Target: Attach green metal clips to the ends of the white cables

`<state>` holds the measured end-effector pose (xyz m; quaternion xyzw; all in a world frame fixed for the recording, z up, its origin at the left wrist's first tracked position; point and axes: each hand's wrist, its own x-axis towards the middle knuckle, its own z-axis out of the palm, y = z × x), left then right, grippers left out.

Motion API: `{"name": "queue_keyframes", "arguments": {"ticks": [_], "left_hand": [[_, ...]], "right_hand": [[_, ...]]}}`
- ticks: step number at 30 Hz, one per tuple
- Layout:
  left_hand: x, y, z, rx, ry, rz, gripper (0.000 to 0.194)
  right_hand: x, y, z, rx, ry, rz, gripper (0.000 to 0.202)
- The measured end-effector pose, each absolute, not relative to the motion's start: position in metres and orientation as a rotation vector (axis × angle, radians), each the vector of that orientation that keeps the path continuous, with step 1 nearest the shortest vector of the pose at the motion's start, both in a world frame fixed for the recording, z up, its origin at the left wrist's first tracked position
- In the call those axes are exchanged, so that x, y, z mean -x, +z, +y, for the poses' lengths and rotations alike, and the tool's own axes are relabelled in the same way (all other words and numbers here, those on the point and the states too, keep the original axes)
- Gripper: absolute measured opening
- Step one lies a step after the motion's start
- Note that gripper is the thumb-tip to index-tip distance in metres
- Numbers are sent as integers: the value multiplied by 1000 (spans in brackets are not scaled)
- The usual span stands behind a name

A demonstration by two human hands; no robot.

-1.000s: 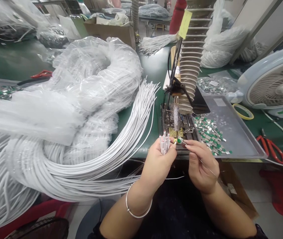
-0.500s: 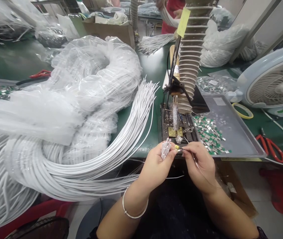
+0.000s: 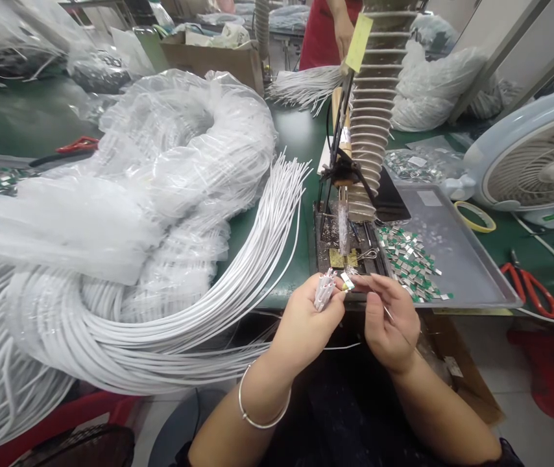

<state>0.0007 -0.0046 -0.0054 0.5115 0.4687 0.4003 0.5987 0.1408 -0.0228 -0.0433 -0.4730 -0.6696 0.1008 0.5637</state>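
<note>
My left hand [image 3: 312, 321] is closed round a bundle of white cables [image 3: 324, 290], their cut ends with reddish tips pointing up. Its thumb and forefinger pinch a small connector board [image 3: 348, 281] with a silvery-white face and a yellow-green edge. My right hand [image 3: 394, 321] is beside it, its fingers stretched towards the board; whether they touch it I cannot make out. A thin solder wire [image 3: 388, 313] shows between the right thumb and fingers. A soldering iron [image 3: 344, 224], clamped upright in a stand, points down just beyond my hands, over a yellow sponge [image 3: 341, 258].
White cables [image 3: 160, 337] in a plastic bag fill the left side. A grey tray [image 3: 471, 259] of small green boards [image 3: 410, 263] lies right, beside red-handled scissors [image 3: 530, 292] and a fan [image 3: 544, 149]. A ribbed hose [image 3: 379, 97] hangs overhead. A co-worker's hand [image 3: 344, 32] shows behind.
The connector board has turned, showing its flat silvery-white face. My right hand's fingers have loosened from their pinch and spread. The co-worker's arm now reaches down to the far cables.
</note>
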Motion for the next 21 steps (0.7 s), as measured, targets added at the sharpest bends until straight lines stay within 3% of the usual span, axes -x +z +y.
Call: {"name": "queue_keyframes", "arguments": {"ticks": [9, 21], "left_hand": [[-3, 0, -2, -1177, 969, 1182, 5], [-4, 7, 0, -1226, 983, 1247, 7]], "right_hand": [[-142, -37, -19, 1031, 203, -1631, 24], [-139, -35, -18, 1061, 220, -1629, 25]]}}
